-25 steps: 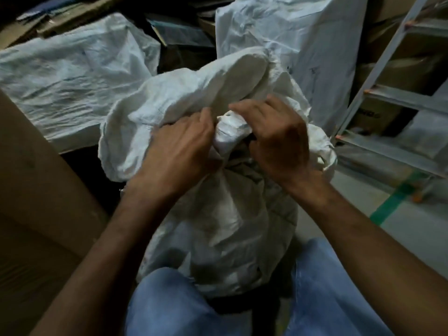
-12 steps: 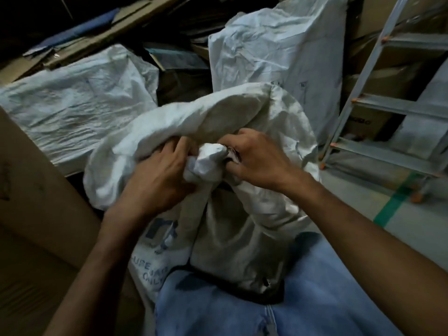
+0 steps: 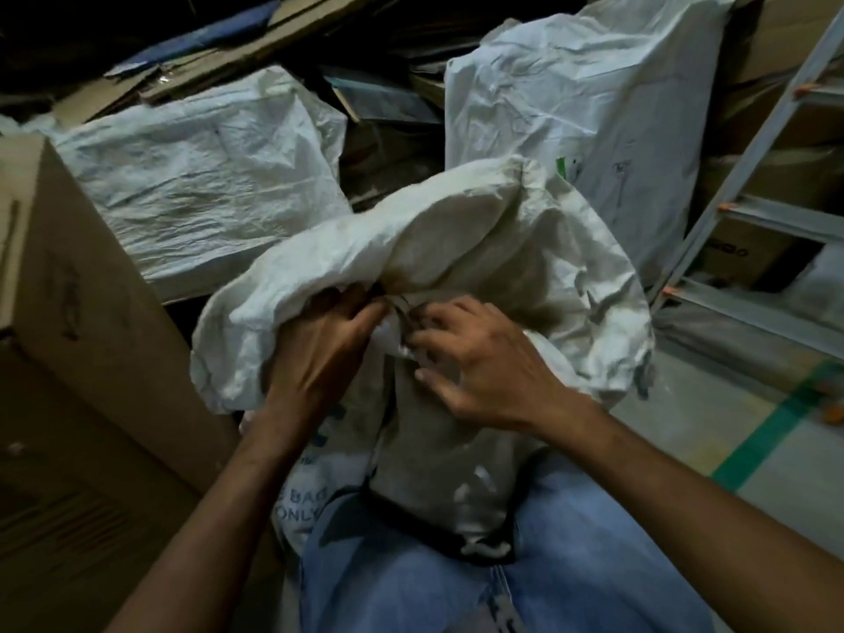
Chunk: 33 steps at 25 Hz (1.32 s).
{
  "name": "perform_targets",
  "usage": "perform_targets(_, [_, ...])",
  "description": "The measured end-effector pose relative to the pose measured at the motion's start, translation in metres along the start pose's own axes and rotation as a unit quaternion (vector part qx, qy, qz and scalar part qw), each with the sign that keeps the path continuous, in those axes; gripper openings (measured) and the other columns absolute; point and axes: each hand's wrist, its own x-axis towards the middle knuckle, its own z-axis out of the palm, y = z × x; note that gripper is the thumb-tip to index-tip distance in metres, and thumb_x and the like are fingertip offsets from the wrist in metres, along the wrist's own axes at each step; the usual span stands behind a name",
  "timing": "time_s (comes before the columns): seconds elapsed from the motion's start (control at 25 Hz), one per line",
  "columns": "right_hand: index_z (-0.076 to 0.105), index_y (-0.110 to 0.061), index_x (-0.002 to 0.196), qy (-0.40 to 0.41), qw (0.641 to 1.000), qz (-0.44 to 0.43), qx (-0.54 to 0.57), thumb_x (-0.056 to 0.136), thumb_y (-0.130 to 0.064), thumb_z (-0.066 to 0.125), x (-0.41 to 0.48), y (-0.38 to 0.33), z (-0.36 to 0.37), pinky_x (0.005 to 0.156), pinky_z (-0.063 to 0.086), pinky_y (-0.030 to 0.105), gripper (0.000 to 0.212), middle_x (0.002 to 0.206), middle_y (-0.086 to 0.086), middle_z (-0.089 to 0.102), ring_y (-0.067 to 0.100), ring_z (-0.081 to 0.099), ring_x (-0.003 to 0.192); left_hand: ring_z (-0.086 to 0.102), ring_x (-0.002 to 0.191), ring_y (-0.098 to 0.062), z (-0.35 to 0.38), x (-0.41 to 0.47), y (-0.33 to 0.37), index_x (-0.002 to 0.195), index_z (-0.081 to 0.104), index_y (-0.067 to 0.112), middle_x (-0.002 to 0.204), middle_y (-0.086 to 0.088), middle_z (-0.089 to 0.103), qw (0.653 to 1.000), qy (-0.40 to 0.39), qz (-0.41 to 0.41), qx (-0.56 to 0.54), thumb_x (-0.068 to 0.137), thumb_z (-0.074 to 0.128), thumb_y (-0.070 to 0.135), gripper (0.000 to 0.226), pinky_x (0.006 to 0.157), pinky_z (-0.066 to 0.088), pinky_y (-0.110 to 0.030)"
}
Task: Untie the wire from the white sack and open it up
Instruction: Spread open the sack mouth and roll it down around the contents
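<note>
Risk noted first: the wire (image 3: 403, 309) shows only as a thin dark strand at the gathered neck, half buried in folds and blurred. If it is pulled rather than unwound, it is judged likely to bite tighter or snag the woven cloth. A cut end could also prick a fingertip. The slack upper part of the white sack (image 3: 456, 239) is flopped over the neck toward the far side. It may fall across the tie and hide it if the neck is let go. The sack is stood in the near centre, propped against the blue jeans (image 3: 593, 564), with a cardboard box (image 3: 68, 290) to the left and a ladder (image 3: 749, 185) to the far right. The left hand (image 3: 319, 358) is clenched round the bunched neck from the left, fingers curled into the cloth. The right hand (image 3: 484, 372) is half closed at the tie, fingers bent with their tips against the neck and the thumb held lower. Whether the wire itself is pinched cannot be told.
</note>
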Motion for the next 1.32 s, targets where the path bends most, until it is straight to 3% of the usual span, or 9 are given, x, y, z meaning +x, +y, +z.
perform_targets(0.2, [0.059,-0.013,0.129,-0.047,0.996,0.071,-0.019,0.074,-0.021,0.071,0.021,-0.004,0.027,0.085,0.052,0.040,0.057,0.110,0.014,0.069,0.035,0.065,0.098,0.062,0.106,-0.040,0.008,-0.001,-0.013,0.118,0.068,0.019,0.119,-0.012,0.065,0.995,-0.065,-0.031,-0.069,0.079,0.057,0.009,0.042,0.074,0.055,-0.047])
perform_targets(0.36, [0.071,-0.010,0.116,0.080,0.996,0.022,-0.014,0.081,-0.008,0.072,0.029,-0.001,0.039,0.076,0.056,0.043,0.035,0.096,0.010,0.074,0.030,0.067,0.085,0.061,0.109,-0.031,-0.009,0.012,-0.031,0.124,0.065,0.025,0.120,-0.005,0.065,0.984,-0.114,-0.071,-0.117,0.085,0.065,0.035,0.040,0.085,0.052,-0.038])
perform_targets(0.52, [0.075,-0.006,0.106,0.226,0.971,0.010,-0.074,0.098,-0.006,0.066,0.026,0.001,0.054,0.069,0.055,0.044,0.012,0.090,0.012,0.073,0.031,0.065,0.080,0.065,0.112,-0.019,-0.021,0.006,-0.027,0.130,0.065,0.028,0.127,0.002,0.069,0.955,-0.192,-0.071,-0.213,0.079,0.060,0.078,0.071,0.090,0.054,-0.032])
perform_targets(0.68, [0.078,-0.001,0.104,0.287,0.951,-0.033,-0.108,0.090,-0.001,0.076,0.010,-0.002,0.068,0.080,0.055,0.041,0.013,0.106,0.016,0.076,0.031,0.067,0.090,0.067,0.107,-0.031,-0.017,0.002,-0.005,0.133,0.062,0.021,0.122,-0.009,0.071,0.985,-0.131,-0.083,-0.080,0.086,0.063,0.063,0.063,0.086,0.056,-0.041])
perform_targets(0.8, [0.075,-0.007,0.101,0.235,0.967,0.012,-0.094,0.088,-0.007,0.075,0.002,-0.003,0.074,0.082,0.051,0.042,0.013,0.107,0.013,0.075,0.030,0.059,0.099,0.067,0.107,-0.036,-0.002,0.005,0.007,0.134,0.062,0.016,0.123,-0.014,0.069,0.990,-0.124,-0.063,-0.038,0.086,0.075,0.035,0.053,0.084,0.054,-0.041])
perform_targets(1.0, [0.060,-0.006,0.136,0.093,0.987,0.105,-0.074,0.077,-0.025,0.071,-0.002,0.007,0.072,0.095,0.048,0.045,0.064,0.123,0.019,0.067,0.038,0.061,0.110,0.071,0.103,-0.037,0.009,-0.001,-0.016,0.124,0.070,0.014,0.119,-0.014,0.073,0.990,-0.113,-0.035,-0.073,0.079,0.083,0.017,0.047,0.085,0.058,-0.043])
perform_targets(1.16, [0.073,-0.011,0.124,0.136,0.984,0.079,-0.078,0.077,-0.008,0.068,0.014,0.009,0.062,0.085,0.051,0.043,0.047,0.105,0.013,0.074,0.035,0.064,0.097,0.069,0.110,-0.029,0.004,0.003,-0.032,0.132,0.065,0.024,0.125,-0.005,0.071,0.984,-0.100,-0.024,-0.143,0.090,0.071,0.039,0.045,0.087,0.056,-0.038])
perform_targets(1.24, [0.073,-0.012,0.121,0.100,0.992,0.062,-0.047,0.072,-0.018,0.069,0.022,0.008,0.052,0.083,0.051,0.043,0.049,0.109,0.010,0.073,0.033,0.062,0.101,0.070,0.101,-0.024,-0.003,0.008,-0.044,0.133,0.063,0.027,0.119,-0.002,0.073,0.968,-0.123,-0.067,-0.209,0.089,0.057,0.064,0.058,0.081,0.058,-0.041])
perform_targets(1.32, [0.072,-0.013,0.120,0.056,0.998,0.008,-0.017,0.076,-0.032,0.070,0.026,0.004,0.040,0.084,0.050,0.044,0.048,0.120,0.009,0.070,0.032,0.061,0.109,0.071,0.100,-0.024,-0.006,0.012,-0.051,0.140,0.057,0.027,0.121,-0.003,0.072,0.956,-0.106,-0.099,-0.254,0.092,0.051,0.060,0.058,0.080,0.058,-0.044])
